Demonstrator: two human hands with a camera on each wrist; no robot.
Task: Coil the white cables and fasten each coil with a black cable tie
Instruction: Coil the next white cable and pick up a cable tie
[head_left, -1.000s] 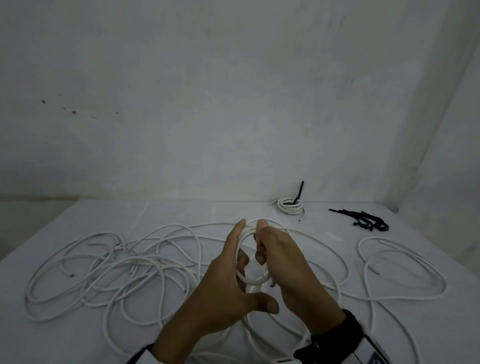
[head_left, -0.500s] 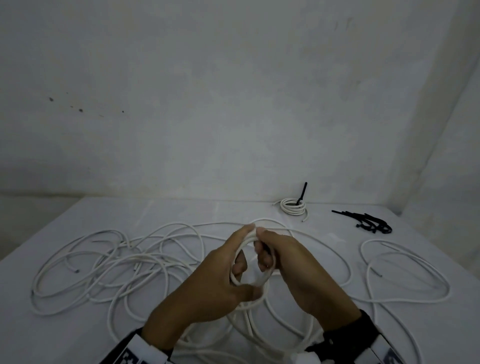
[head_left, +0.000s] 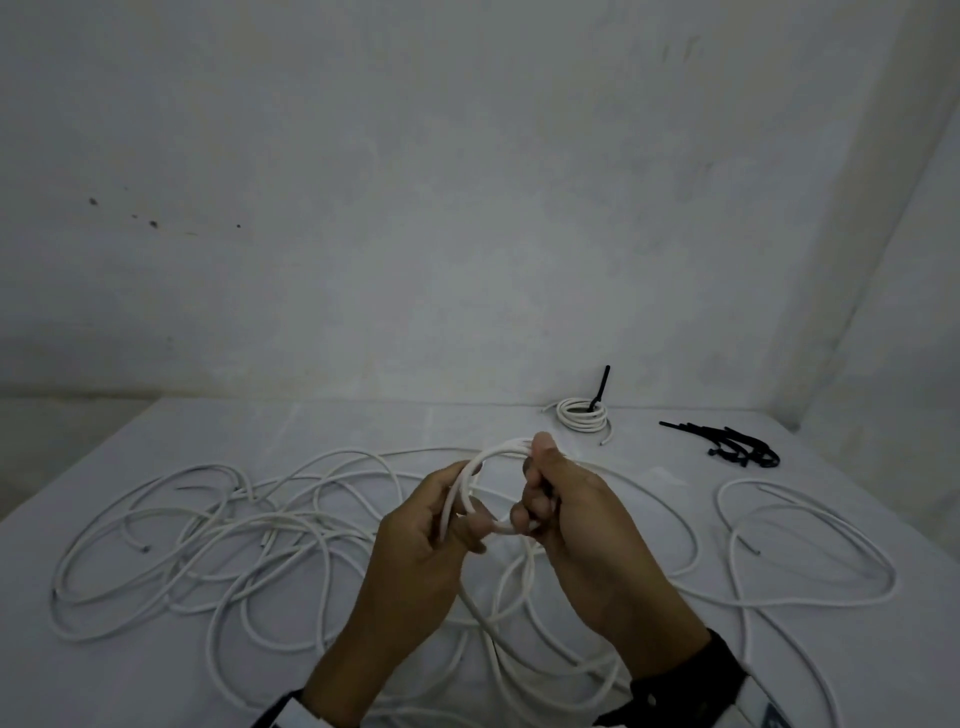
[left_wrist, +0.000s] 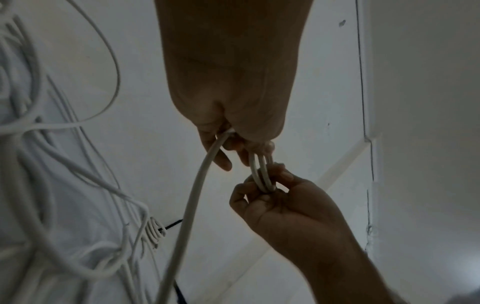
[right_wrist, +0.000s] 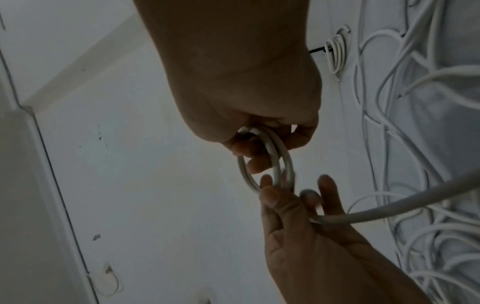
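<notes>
Above the table's middle I hold a small coil of white cable (head_left: 470, 486) between both hands. My left hand (head_left: 467, 501) grips the coil's left side, thumb across the turns (right_wrist: 272, 164). My right hand (head_left: 535, 488) pinches the right side with curled fingers (left_wrist: 262, 174). The cable's free length (left_wrist: 192, 205) runs from the left hand down to the table. A finished coil (head_left: 582, 413) bound with a black tie lies at the back. A bundle of black cable ties (head_left: 737, 447) lies at the back right.
Several loose white cables (head_left: 208, 545) sprawl in tangled loops over the left and middle of the white table (head_left: 363, 426). Another loose cable (head_left: 805, 545) loops at the right. Walls close off the back and the right side.
My left hand, flat behind the coil a second ago, has curled its fingers round the coil's left side. The right hand has shifted its grip along the right side.
</notes>
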